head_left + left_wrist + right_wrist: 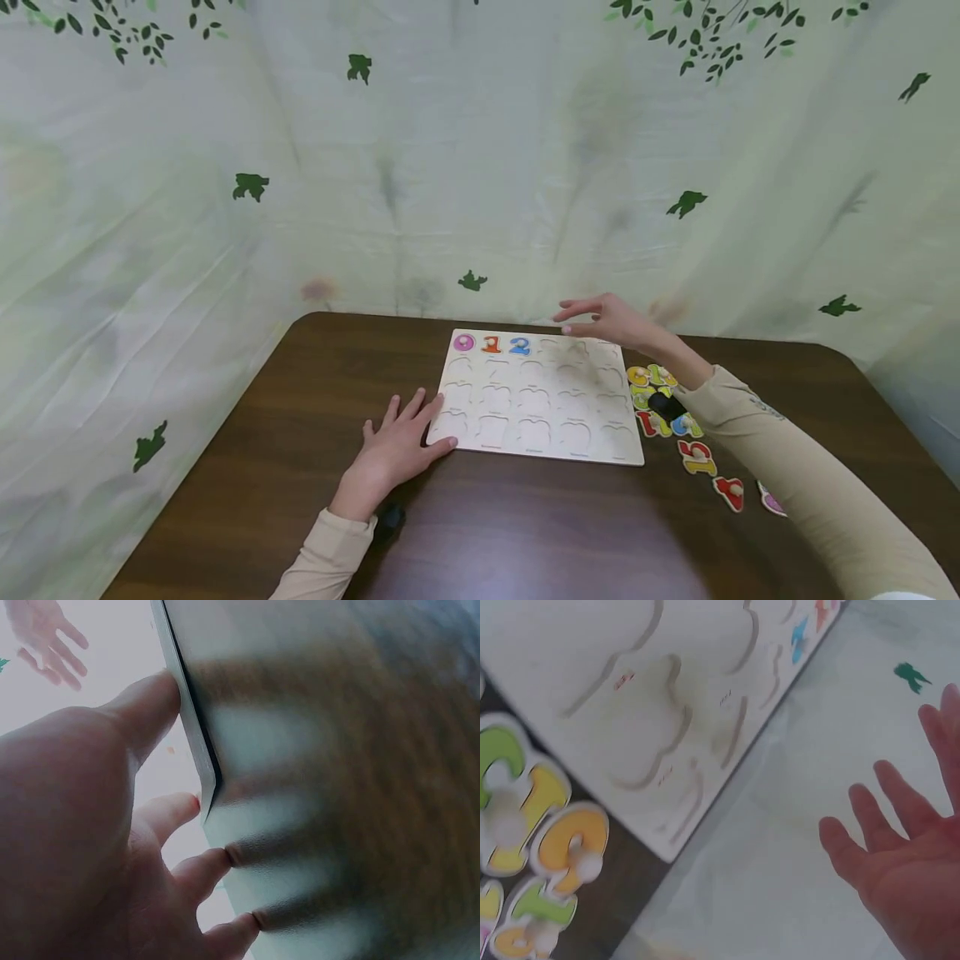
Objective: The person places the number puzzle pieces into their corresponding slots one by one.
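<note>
A white wooden number puzzle board (551, 450) lies on the table with rows of recesses. In its far row sit a purple 0 (464, 342), an orange 1 (491, 344) and a blue 2 (520, 346). My left hand (397, 450) rests at the board's near left corner, thumb and fingers spread along its edge; the left wrist view shows fingertips (240, 922) touching the board. Above the far right part of the board hovers my right hand (611, 321), fingers extended and holding nothing. The right wrist view also shows that empty hand (915, 877).
Several loose knobbed number pieces lie right of the board, among them a green and yellow one (544, 795), a red and yellow 15 (697, 458) and a red 4 (730, 493). A purple piece (771, 500) is partly behind my right sleeve. A leaf-printed curtain (420, 208) hangs behind the brown table (315, 400).
</note>
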Available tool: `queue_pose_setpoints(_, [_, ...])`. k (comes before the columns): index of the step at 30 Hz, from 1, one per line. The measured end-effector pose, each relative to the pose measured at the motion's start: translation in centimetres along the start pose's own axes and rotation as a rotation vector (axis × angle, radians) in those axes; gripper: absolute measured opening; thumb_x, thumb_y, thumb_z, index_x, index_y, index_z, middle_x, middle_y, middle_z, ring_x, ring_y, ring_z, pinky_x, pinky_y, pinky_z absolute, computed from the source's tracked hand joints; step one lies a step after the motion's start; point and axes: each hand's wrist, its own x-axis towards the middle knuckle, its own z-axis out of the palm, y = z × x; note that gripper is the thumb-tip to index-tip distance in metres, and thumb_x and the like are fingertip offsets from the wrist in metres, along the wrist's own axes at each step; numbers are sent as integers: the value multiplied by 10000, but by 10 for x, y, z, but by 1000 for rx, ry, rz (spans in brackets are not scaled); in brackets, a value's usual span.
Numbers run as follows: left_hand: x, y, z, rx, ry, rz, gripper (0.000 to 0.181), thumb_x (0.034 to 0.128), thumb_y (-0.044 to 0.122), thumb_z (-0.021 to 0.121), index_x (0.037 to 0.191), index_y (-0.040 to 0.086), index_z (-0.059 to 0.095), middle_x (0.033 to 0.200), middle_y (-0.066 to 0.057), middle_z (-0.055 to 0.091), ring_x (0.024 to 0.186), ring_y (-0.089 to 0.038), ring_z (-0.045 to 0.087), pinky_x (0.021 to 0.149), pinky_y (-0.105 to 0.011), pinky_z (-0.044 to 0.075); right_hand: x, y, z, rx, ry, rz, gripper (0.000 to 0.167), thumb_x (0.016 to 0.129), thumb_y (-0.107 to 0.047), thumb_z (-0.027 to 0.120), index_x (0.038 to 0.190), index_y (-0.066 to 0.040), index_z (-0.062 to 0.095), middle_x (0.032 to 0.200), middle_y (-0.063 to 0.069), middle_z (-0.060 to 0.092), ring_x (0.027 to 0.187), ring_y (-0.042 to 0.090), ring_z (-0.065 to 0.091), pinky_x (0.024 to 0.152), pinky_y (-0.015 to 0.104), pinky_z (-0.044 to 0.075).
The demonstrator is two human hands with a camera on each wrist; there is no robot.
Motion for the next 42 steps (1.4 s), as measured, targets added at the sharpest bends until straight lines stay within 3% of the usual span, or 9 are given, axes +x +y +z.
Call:
queue_pose_setpoints(10, [0,0,-1,19,4,0,748,930,503,611,1551,186,340,1603,-164,227,1449,-484,99,1009,-786,103,-56,9,-20,-44,31,-40,336,946,-200,686,1235,-28,678,1475,196,452,1418,369,319,1104,598,246])
queue_pose_setpoints(17, [-1,2,0,13,3,11,743,931,492,613,1548,175,346,1598,-176,234,1446,-489,105,1009,-786,105,-101,15,-24,-71,95,-2,276,959,-208,667,1219,-121,695,1496,130,448,1407,381,333,1031,570,381])
queue_pose_setpoints(20, [-1,2,0,10,-1,10,743,934,490,610,1550,175,340,1600,-178,227,1445,-493,99,1006,-790,99,-116,15,-28,-116,136,-4,250,962,-224,664,1205,-180,704,1483,69,476,1404,318,361,1022,495,411])
queue_pose_setpoints(26, [-2,1,-2,8,-7,24,723,950,482,599,1551,175,338,1603,-176,219,1446,-489,100,996,-797,104,-144,14,-39,-161,180,26,238,972,-268,645,1202,-240,700,1478,9,483,1383,255,405,945,229,427])
queue_pose_setpoints(34, [-1,1,0,1,-16,36,728,953,491,592,1555,176,329,1605,-177,210,1447,-488,92,997,-797,96,-186,20,-43,-230,245,65,231,958,-233,668,1184,-233,715,1437,33,528,1291,284,499,846,189,459])
queue_pose_setpoints(38, [-1,1,-1,7,-10,36,733,952,495,591,1555,173,327,1603,-182,212,1446,-491,93,994,-799,99,-205,26,-43,-244,288,70,263,938,-184,694,1199,-212,711,1409,56,553,1270,144,508,826,138,444])
queue_pose_setpoints(42, [-2,1,-2,11,-9,35,738,951,505,587,1557,175,323,1602,-185,212,1444,-495,94,991,-801,103,-221,33,-45,-244,319,73,275,928,-172,706,1202,-194,710,1397,83,562,1215,-97,452,804,114,444])
